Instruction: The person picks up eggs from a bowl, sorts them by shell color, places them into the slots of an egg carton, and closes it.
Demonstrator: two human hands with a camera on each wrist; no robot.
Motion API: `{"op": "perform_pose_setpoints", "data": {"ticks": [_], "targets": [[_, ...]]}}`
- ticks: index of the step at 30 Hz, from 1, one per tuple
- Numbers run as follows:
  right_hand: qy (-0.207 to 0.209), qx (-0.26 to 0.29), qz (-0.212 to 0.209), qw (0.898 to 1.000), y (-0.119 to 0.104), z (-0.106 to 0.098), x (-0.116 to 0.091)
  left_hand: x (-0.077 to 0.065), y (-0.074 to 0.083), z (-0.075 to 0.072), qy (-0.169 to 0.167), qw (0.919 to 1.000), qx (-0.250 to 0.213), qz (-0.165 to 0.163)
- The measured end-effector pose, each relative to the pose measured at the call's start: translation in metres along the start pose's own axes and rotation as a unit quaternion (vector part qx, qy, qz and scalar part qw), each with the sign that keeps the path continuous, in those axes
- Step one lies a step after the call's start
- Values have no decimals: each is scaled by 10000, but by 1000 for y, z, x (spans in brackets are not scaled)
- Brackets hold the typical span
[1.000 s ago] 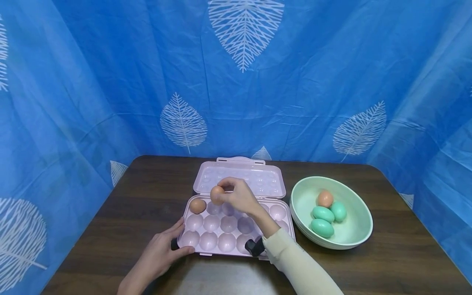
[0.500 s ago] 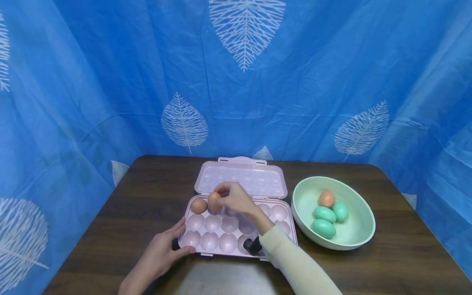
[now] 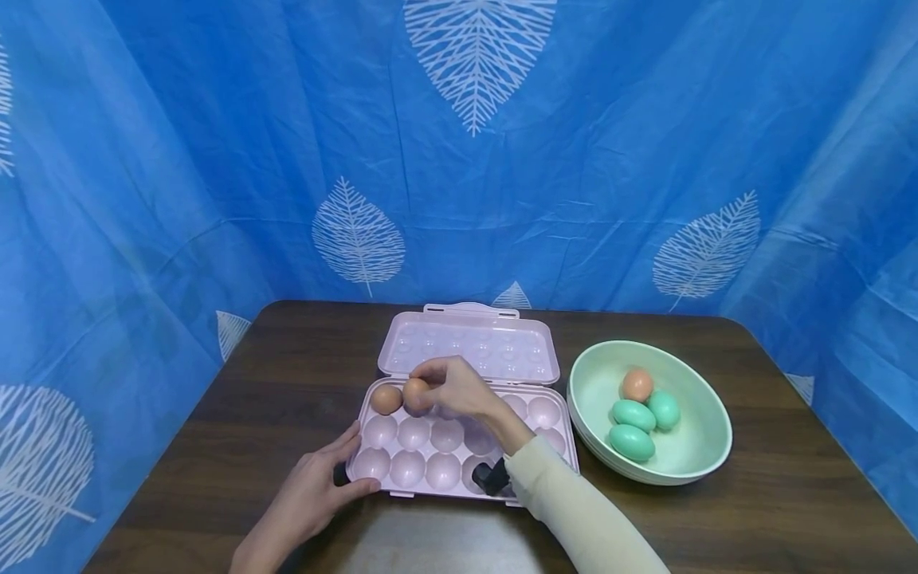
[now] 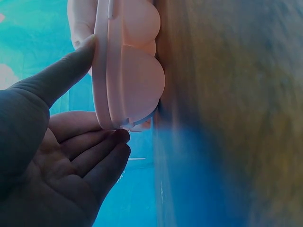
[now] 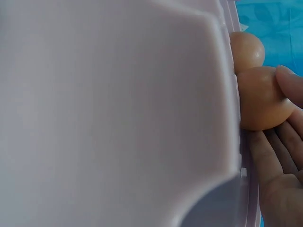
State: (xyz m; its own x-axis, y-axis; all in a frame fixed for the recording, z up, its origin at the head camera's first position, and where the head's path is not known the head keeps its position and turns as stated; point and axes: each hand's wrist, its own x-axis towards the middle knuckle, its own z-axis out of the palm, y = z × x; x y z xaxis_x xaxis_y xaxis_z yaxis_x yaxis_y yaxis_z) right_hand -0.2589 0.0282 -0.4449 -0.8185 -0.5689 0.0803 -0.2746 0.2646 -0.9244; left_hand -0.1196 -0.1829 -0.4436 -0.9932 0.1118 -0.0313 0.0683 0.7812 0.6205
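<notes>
A pink plastic egg carton lies open on the table, its lid folded back. My right hand pinches a brown egg between thumb and fingers, low in the second cup of the back row. Beside it, another brown egg sits in the back-left cup. The right wrist view shows the held egg right at the carton's edge. At the front-left corner, my left hand grips the carton, thumb on the front rim and fingers along the side; the left wrist view shows this thumb against the rim.
A pale green bowl stands right of the carton, close to its side. Inside are one brown egg and several green eggs. A blue curtain with white leaf prints hangs behind the dark wooden table.
My right hand has lowered the brown egg and shifted slightly left with it, into the cup beside the first egg. The left hand has stayed at the carton's corner.
</notes>
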Motion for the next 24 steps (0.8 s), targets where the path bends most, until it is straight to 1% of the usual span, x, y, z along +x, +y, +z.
{"op": "perform_pose_setpoints", "data": {"ticks": [3,6,15,21,24], "targets": [[-172,-128,-119,9997,0,1,0,0,0,0,-8,10000,21,-17],[-256,-180,-191,9993,0,2,1,0,0,-1,-15,10000,30,-30],[-358,-504,-161,9980,-2,2,2,0,0,-1,28,9999,87,56],[-395,-312,-37,9987,-3,2,1,0,-1,-1,20,10000,52,46],[-413,-164,7,9990,-9,1,-2,-1,-1,-1,24,10000,32,48]]}}
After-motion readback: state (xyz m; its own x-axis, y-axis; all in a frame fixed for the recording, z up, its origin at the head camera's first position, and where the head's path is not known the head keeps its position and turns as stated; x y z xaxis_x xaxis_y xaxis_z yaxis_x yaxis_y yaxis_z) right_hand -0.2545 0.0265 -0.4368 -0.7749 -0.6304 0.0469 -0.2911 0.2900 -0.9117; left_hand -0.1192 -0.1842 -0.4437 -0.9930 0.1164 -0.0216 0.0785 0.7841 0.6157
